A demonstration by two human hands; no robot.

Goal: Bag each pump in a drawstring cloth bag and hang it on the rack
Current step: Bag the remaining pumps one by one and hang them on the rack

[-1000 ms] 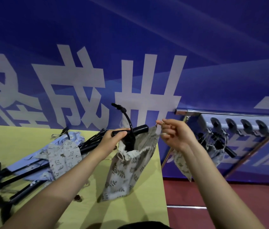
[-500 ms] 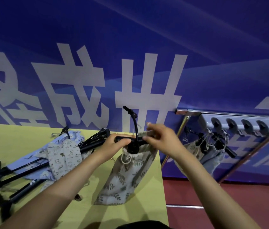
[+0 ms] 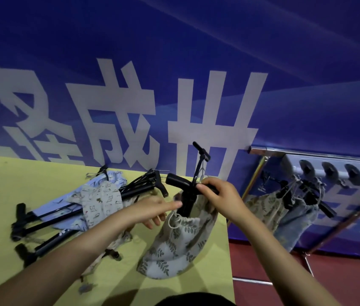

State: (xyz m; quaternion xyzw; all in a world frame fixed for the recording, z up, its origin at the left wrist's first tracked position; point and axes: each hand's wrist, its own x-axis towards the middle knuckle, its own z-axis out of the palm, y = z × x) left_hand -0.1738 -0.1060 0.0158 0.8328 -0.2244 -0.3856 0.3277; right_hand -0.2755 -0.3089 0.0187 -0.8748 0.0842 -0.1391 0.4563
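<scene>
Head view: right hand (image 3: 221, 196) grips the T-handle of the pump (image 3: 186, 195), which stands in the leaf-print bag (image 3: 181, 241) just below that hand, bag bottom resting on the table (image 3: 112, 281). Left hand (image 3: 152, 209) is slack with fingers out, index tip at the pump shaft, holding nothing; cord loop hangs at the bag mouth under it. Step looks like closing the bag: keep the handle steady with the right, pinch the cord with the left and pull it snug round the shaft before lifting to the rack (image 3: 333, 171), far right of the right hand, where bagged pumps (image 3: 285, 208) hang. Spare pumps (image 3: 68, 215) and bags lie left of the left hand. Versus half a second ago: left let go of the handle and dropped to the shaft; right took over the handle; hose swung upright.
</scene>
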